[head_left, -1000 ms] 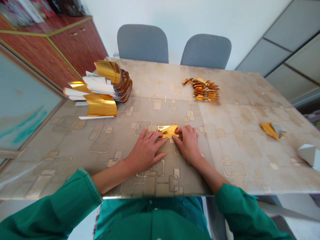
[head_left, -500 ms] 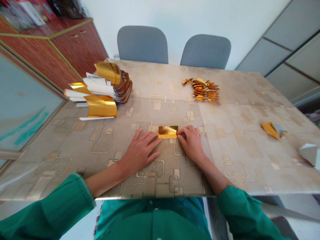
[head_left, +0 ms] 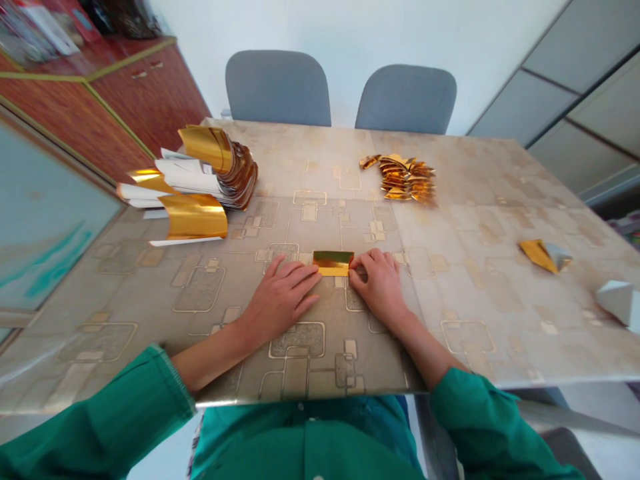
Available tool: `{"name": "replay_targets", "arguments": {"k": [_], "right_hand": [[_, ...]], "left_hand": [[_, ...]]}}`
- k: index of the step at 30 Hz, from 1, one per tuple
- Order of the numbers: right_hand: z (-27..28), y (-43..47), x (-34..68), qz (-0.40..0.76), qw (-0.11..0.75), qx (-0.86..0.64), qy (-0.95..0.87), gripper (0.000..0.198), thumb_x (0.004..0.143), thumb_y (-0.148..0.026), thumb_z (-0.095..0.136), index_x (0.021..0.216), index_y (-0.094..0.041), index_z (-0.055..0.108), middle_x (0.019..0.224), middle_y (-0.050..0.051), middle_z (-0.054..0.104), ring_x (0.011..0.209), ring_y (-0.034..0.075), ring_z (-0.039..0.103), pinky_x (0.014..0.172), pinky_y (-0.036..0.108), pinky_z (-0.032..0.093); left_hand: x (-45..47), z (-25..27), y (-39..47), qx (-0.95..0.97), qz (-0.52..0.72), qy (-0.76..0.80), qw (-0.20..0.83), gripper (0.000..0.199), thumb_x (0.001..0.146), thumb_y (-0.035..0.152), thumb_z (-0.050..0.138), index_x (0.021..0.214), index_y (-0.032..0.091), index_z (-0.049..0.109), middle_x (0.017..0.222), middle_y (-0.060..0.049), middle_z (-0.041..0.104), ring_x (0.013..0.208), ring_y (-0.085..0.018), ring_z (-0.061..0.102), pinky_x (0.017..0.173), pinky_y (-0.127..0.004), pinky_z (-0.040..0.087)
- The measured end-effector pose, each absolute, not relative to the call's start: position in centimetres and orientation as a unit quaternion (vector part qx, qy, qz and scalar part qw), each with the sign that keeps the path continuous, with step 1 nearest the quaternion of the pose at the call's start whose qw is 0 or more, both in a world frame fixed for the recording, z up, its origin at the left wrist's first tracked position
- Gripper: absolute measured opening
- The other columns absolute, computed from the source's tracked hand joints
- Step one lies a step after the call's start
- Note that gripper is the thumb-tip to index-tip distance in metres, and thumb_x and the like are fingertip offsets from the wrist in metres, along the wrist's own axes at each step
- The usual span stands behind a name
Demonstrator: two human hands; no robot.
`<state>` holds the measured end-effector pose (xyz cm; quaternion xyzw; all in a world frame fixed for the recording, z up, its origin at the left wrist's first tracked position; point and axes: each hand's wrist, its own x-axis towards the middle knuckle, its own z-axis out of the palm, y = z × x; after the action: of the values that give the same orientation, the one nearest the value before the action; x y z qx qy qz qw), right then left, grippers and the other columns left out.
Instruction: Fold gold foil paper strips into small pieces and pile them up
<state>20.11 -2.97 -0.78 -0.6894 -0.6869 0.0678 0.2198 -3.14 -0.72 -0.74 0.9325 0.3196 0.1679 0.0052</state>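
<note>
A small folded strip of gold foil paper [head_left: 333, 263] lies on the table in front of me, its rear part tilted up and a crease running along its length. My left hand [head_left: 281, 295] rests on the tablecloth, fingers stretched out, with the fingertips touching the strip's left end. At the right end, my right hand [head_left: 378, 283] pinches the paper between thumb and forefinger, its other fingers curled.
Gold and white paper sheets [head_left: 196, 217] lie in a loose stack at the left. A row of folded gold pieces [head_left: 407, 179] sits at the back right. Two folded pieces, one gold [head_left: 539, 256] and one whitish [head_left: 619, 303], are at far right. Grey chairs [head_left: 278, 88] stand behind the table [head_left: 465, 287].
The rear part of the gold strip looks more raised, with a darker reflection. Both hands stay at its ends. The whole view has shifted slightly.
</note>
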Motion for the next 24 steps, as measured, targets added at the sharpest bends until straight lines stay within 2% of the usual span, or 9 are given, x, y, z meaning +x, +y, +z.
{"name": "replay_targets", "arguments": {"k": [9, 11, 15, 20, 22, 24], "right_hand": [[-0.5, -2.5, 20.5, 0.051, 0.265, -0.632, -0.726, 0.025, 0.088, -0.020, 0.060, 0.113, -0.023, 0.062, 0.109, 0.006, 0.065, 0.104, 0.025, 0.053, 0.089, 0.038, 0.035], [-0.4, -2.5, 20.4, 0.056, 0.267, -0.622, -0.734, 0.021, 0.090, -0.022, 0.060, 0.110, -0.025, 0.064, 0.103, 0.004, 0.067, 0.101, 0.024, 0.054, 0.088, 0.037, 0.034], [-0.1, -2.3, 20.2, 0.055, 0.278, -0.619, -0.732, 0.006, 0.092, -0.024, 0.060, 0.091, -0.025, 0.067, 0.087, 0.001, 0.067, 0.091, 0.021, 0.056, 0.088, 0.036, 0.032], [0.2, -2.3, 20.2, 0.076, 0.313, -0.615, -0.720, 0.010, 0.092, -0.023, 0.057, 0.083, -0.023, 0.061, 0.082, 0.000, 0.067, 0.086, 0.020, 0.057, 0.087, 0.035, 0.034], [0.2, -2.3, 20.3, 0.091, 0.322, -0.608, -0.720, 0.010, 0.092, -0.023, 0.055, 0.083, -0.023, 0.059, 0.081, 0.000, 0.066, 0.084, 0.019, 0.058, 0.087, 0.035, 0.035], [0.1, -2.3, 20.3, 0.116, 0.329, -0.608, -0.714, 0.010, 0.093, -0.023, 0.051, 0.083, -0.023, 0.056, 0.079, 0.000, 0.066, 0.080, 0.019, 0.060, 0.085, 0.035, 0.038]], "left_hand": [[-2.8, -1.0, -0.7, 0.933, 0.173, 0.316, 0.028, 0.029, 0.100, 0.029, 0.051, 0.121, 0.015, 0.065, 0.120, -0.010, 0.066, 0.114, -0.025, 0.059, 0.115, -0.054, 0.028], [-2.8, -1.0, -0.7, 0.932, 0.174, 0.316, 0.030, 0.029, 0.099, 0.028, 0.051, 0.121, 0.015, 0.065, 0.120, -0.010, 0.066, 0.113, -0.025, 0.059, 0.115, -0.054, 0.029], [-2.8, -1.0, -0.7, 0.931, 0.180, 0.317, 0.032, 0.028, 0.098, 0.027, 0.053, 0.121, 0.015, 0.064, 0.121, -0.011, 0.065, 0.114, -0.026, 0.058, 0.115, -0.055, 0.030], [-2.5, -0.9, -0.6, 0.921, 0.201, 0.331, 0.036, 0.037, 0.097, 0.024, 0.052, 0.133, 0.015, 0.055, 0.133, -0.014, 0.059, 0.123, -0.027, 0.054, 0.115, -0.054, 0.033], [-2.3, -0.9, -0.6, 0.916, 0.208, 0.340, 0.045, 0.042, 0.097, 0.025, 0.054, 0.137, 0.013, 0.052, 0.129, -0.014, 0.060, 0.120, -0.027, 0.055, 0.113, -0.053, 0.037], [-2.2, -0.8, -0.5, 0.914, 0.211, 0.342, 0.058, 0.038, 0.096, 0.025, 0.056, 0.132, 0.013, 0.056, 0.123, -0.013, 0.062, 0.115, -0.026, 0.057, 0.111, -0.052, 0.039]]}}
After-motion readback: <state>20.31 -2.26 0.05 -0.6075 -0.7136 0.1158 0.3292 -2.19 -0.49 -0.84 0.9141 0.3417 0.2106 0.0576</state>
